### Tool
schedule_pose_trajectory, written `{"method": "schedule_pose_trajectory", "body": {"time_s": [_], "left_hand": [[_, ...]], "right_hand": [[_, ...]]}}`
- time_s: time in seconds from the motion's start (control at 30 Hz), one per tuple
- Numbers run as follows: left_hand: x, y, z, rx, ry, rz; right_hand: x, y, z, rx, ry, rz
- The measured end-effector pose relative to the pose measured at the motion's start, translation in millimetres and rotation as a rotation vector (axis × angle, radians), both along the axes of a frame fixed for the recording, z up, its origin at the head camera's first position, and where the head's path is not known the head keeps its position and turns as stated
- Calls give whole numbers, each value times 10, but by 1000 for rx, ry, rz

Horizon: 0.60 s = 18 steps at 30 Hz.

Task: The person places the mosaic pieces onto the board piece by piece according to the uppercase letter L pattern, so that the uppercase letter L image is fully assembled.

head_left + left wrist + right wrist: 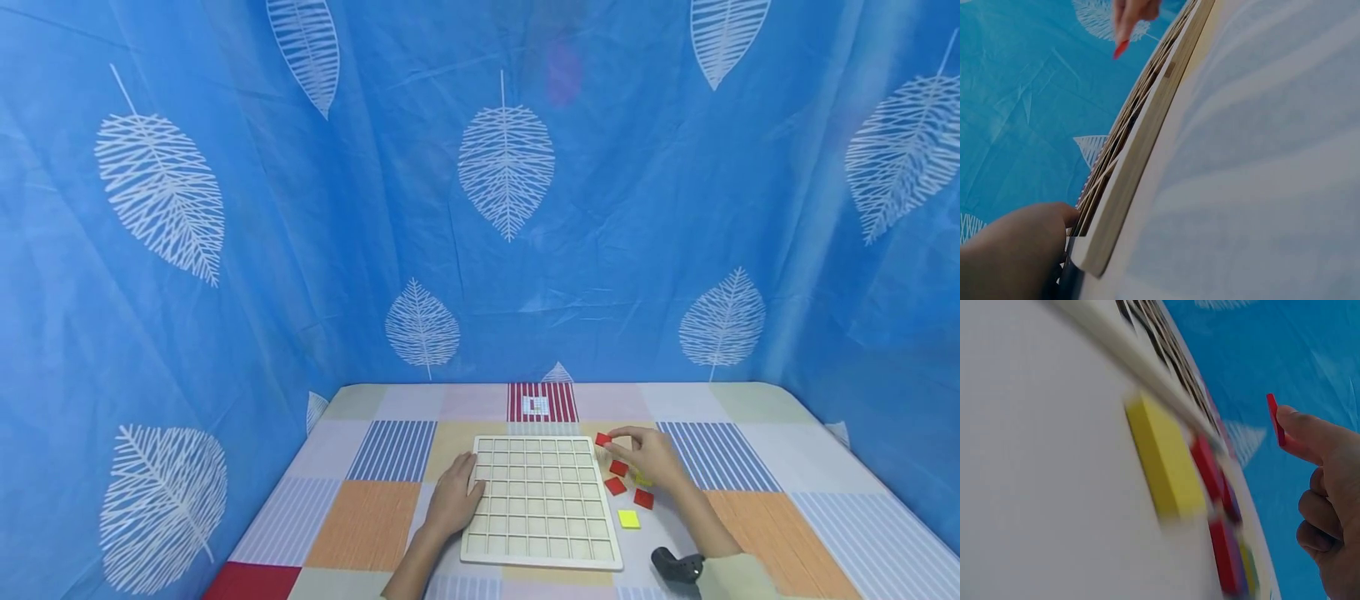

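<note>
My right hand [651,457] pinches a red square tile [603,439] between thumb and fingertips, by the far right corner of a pale wooden grid board [542,562]. The right wrist view shows this red tile [1275,420] edge-on, raised, with the other fingers curled under. My left hand [452,497] rests on the board's left edge, fingers lying over the rim and thumb reaching onto the grid. Below the right hand lie several loose red tiles [643,498] and a yellow tile [629,519]; another yellow tile [642,479] is partly hidden by the hand.
A black curved object [677,566] sits by the right forearm near the front. The patchwork tablecloth [363,525] covers the table, and a blue curtain [600,250] with white leaf prints hangs behind and at both sides.
</note>
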<state>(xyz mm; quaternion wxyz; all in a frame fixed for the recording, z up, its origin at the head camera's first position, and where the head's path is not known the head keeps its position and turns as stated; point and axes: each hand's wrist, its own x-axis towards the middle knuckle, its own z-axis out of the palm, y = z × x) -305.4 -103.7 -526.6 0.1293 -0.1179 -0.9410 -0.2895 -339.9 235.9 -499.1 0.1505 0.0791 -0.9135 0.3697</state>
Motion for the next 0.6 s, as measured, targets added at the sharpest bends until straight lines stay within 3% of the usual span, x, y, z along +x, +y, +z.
{"method": "schedule_pose_trajectory", "body": {"time_s": [0.17, 0.3, 0.6], "left_hand": [[-5, -13, 5, -1, 4, 6], [-4, -12, -2, -3, 15, 8], [-13, -30, -14, -33, 15, -1]], "right_hand": [[-29, -472, 85, 30, 67, 106], [-65, -801, 73, 70, 68, 193], [-208, -1188, -47, 180, 52, 287]]}}
